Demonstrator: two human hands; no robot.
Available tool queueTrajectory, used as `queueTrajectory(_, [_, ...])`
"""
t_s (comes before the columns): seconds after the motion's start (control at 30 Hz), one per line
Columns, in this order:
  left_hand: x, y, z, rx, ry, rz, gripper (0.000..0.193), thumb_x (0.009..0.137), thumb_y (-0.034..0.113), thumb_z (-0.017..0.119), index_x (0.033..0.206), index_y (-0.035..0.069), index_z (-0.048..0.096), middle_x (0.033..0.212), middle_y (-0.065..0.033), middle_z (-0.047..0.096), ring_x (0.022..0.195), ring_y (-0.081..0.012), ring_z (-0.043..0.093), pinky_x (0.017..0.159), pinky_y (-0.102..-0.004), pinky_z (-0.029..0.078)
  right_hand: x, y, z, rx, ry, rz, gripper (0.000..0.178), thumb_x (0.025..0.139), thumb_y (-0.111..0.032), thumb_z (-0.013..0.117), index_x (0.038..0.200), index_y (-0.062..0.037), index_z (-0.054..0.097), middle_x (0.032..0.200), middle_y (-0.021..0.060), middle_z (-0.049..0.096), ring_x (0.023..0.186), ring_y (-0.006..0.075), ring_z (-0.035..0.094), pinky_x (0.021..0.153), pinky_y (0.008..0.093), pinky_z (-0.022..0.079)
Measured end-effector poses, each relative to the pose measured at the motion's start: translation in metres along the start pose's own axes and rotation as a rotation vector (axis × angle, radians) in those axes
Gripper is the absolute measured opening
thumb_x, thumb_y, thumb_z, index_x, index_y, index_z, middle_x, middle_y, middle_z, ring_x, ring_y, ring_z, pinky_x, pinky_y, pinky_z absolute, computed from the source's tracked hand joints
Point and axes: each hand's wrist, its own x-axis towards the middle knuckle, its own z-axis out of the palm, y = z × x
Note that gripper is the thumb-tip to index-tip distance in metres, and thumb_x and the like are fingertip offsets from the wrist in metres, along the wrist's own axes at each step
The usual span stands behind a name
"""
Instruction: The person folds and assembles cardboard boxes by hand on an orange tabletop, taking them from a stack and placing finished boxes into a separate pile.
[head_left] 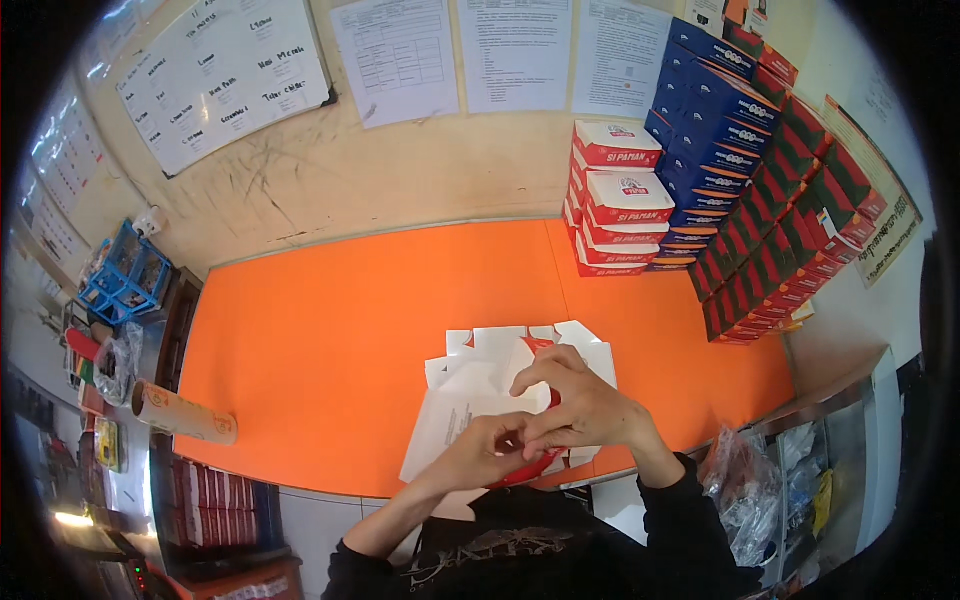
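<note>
Card sheets: white cards point(435, 420) lie flat in a messy pile, near the front edge of the table, under the person's hands. Flaps stick out along the far side.
Red card: a red bit point(540, 467) shows under the fingers. I cannot tell if it is a loose piece or part of a sheet.
Folding done: the boxes in the tall piles have their box shape, so that part looks finished.
Folding left: the white cards look flat, so I think they all need folding.
Left hand: the left hand point(487, 450) is curled, thumb and fingers close together in a small ring. I cannot tell if it has hold of anything.
Right hand: the right hand point(578, 405) is half curled over the cards, its fingers bent and meeting the left fingertips. Whether it grips card is hidden.
Table: bright orange point(330, 340), with a brown tube point(185, 413) at its left edge.
Box piles: red-and-white boxes point(628, 198), blue boxes point(715, 90) and dark-and-red boxes point(775, 245), back right.
Wall: a whiteboard point(222, 80) and paper sheets point(515, 55).
</note>
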Motion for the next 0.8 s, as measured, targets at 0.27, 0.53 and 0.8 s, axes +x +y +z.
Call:
queueTrajectory(0.27, [0.016,-0.002,-0.008,-0.355,0.828,0.079,0.023,0.089,0.006,0.054,0.11,0.0,0.047,0.095,-0.0069,0.061,0.072,-0.0115,0.061,0.062,-0.0246,0.052,-0.018,-0.025,0.069,0.016,0.732,0.515,0.015,0.078,-0.018,0.068,0.087,-0.0069,0.066,0.096,0.0085,0.056,0.086,0.0234,0.054,0.074,0.036,0.043])
queueTrajectory(0.53, [0.025,0.006,0.002,0.014,1.019,0.451,0.014,0.085,0.0,0.058,0.099,-0.002,0.055,0.083,-0.0092,0.063,0.071,-0.0142,0.063,0.059,-0.0264,0.052,-0.024,-0.006,0.034,0.488,0.819,0.799,0.006,0.074,-0.001,0.068,0.08,0.0007,0.068,0.074,0.0069,0.066,0.063,0.0107,0.063,0.056,0.022,0.049])
queueTrajectory(0.8, [0.01,-0.017,0.008,0.401,0.792,0.275,0.016,0.08,-0.001,0.063,0.096,-0.002,0.06,0.087,-0.0112,0.063,0.077,-0.0171,0.065,0.063,-0.0266,0.052,-0.007,-0.03,0.054,0.102,0.506,0.654,0.009,0.071,-0.001,0.071,0.078,-0.0003,0.065,0.074,0.0079,0.063,0.063,0.0147,0.064,0.055,0.0241,0.049])
